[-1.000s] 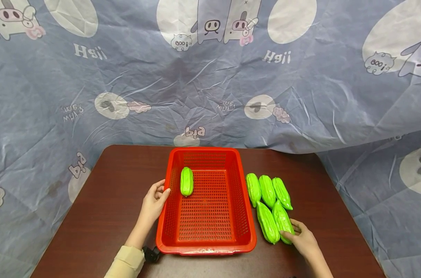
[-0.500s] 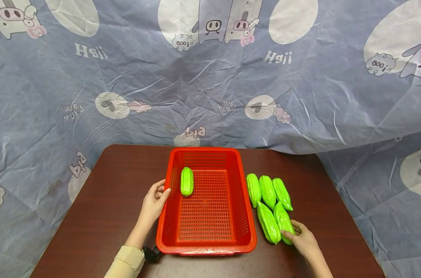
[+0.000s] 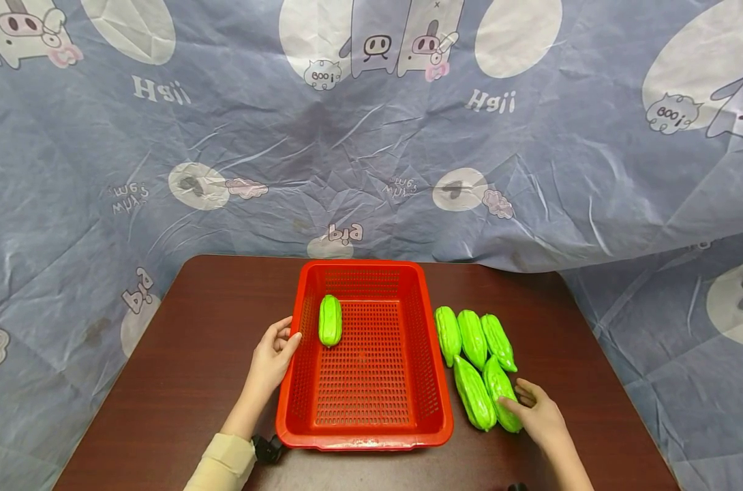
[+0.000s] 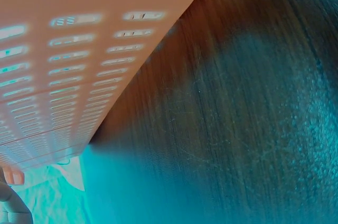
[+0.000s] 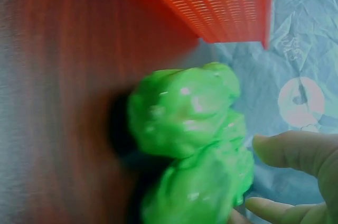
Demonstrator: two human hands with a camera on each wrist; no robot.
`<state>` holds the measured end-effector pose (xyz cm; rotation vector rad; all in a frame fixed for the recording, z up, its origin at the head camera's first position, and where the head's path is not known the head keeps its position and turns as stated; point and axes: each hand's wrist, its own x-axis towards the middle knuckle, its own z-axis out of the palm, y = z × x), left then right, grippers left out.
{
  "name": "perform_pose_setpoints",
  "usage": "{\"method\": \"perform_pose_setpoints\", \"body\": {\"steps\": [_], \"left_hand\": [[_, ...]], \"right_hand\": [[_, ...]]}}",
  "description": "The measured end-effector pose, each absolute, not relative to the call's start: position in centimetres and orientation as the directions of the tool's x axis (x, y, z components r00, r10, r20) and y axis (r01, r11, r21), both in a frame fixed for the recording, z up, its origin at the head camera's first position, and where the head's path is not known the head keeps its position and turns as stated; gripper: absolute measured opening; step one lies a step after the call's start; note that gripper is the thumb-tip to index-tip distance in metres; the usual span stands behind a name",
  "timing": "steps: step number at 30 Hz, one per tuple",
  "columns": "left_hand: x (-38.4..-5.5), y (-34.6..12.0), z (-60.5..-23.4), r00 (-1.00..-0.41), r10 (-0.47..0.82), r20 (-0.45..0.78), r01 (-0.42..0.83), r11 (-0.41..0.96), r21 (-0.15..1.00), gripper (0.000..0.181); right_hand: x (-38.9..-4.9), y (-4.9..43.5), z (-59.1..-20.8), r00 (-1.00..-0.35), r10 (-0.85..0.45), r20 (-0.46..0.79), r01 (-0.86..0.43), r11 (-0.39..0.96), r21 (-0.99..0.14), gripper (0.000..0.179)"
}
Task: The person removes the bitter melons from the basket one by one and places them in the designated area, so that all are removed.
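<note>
My left hand (image 3: 272,358) grips the left rim of a red plastic basket (image 3: 364,440), thumb over the edge and fingers outside it. Inside, one bright green bitter melon (image 3: 330,320) lies near the left wall. My right hand (image 3: 540,412) hovers over the nearest-right bitter melon (image 3: 500,389), its thumb above the melon and its fingers spread to the right. Beside that lies another bitter melon (image 3: 474,395), with several more, such as this bitter melon (image 3: 448,334), in a row behind. The right wrist view shows the thumb (image 5: 288,150) apart from the melons.
All this stands on a dark brown wooden table (image 3: 163,368). A grey-blue printed cloth (image 3: 371,150) hangs behind and around it. A small black object (image 3: 267,450) shows by the left wrist, near the basket's front corner.
My right hand has lifted slightly off the near-right bitter melon, its fingers rising and opening. That melon had shifted slightly toward me earlier. My left hand and the basket stay put.
</note>
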<state>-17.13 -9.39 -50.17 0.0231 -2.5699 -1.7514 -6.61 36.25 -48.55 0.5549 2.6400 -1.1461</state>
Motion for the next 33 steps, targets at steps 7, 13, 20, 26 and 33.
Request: {"method": "perform_pose_setpoints", "body": {"steps": [7, 13, 20, 26, 33], "left_hand": [[-17.1, -9.4, -50.2, -0.999, -0.038, 0.034, 0.018, 0.37, 0.929, 0.05], [-17.2, -9.4, -50.2, -0.998, -0.041, 0.055, 0.036, 0.371, 0.928, 0.049], [-17.3, -9.4, -50.3, -0.998, -0.038, 0.046, 0.029, 0.369, 0.929, 0.05], [-17.3, -9.4, -50.4, -0.998, -0.034, 0.056, 0.04, 0.368, 0.929, 0.051], [-17.2, -9.4, -50.3, -0.998, -0.04, 0.047, 0.029, 0.365, 0.931, 0.049]], "right_hand": [[-7.6, 35.5, -46.4, -0.922, 0.266, -0.281, 0.387, 0.622, -0.681, 0.075], [-8.3, 34.3, -45.1, -0.937, 0.252, -0.244, 0.349, 0.604, -0.716, 0.072], [-9.3, 32.9, -43.8, -0.953, 0.235, -0.189, 0.294, 0.585, -0.755, 0.068], [-10.6, 31.1, -42.5, -0.966, 0.212, -0.146, 0.241, 0.543, -0.804, 0.065], [-12.5, 28.3, -41.3, -0.975, 0.178, -0.135, 0.207, 0.493, -0.845, 0.06]]}}
